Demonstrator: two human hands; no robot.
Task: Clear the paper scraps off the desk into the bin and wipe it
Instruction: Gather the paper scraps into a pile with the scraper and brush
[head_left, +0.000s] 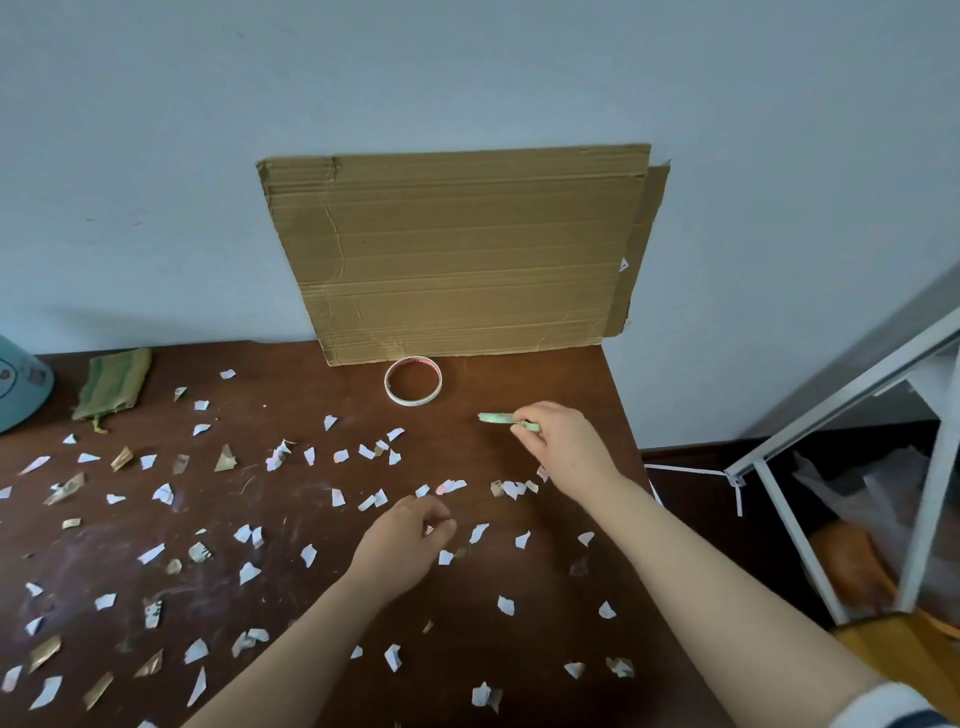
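Observation:
Several white and gold paper scraps (249, 571) lie scattered over the dark brown desk (311, 519). My right hand (561, 441) is at the desk's far right and pinches a pale green pen-like stick (496, 417) by one end. My left hand (410, 535) hovers over the middle of the desk with curled fingers, pinching a small white scrap (430, 530) at its fingertips. A folded green cloth (111, 382) lies at the far left of the desk. No bin is plainly visible.
A cardboard sheet (467, 249) leans on the wall at the desk's back edge, with a tape roll (413, 381) before it. A pale blue round object (18, 384) sits at the far left. A white metal rack (841, 467) with bags stands right of the desk.

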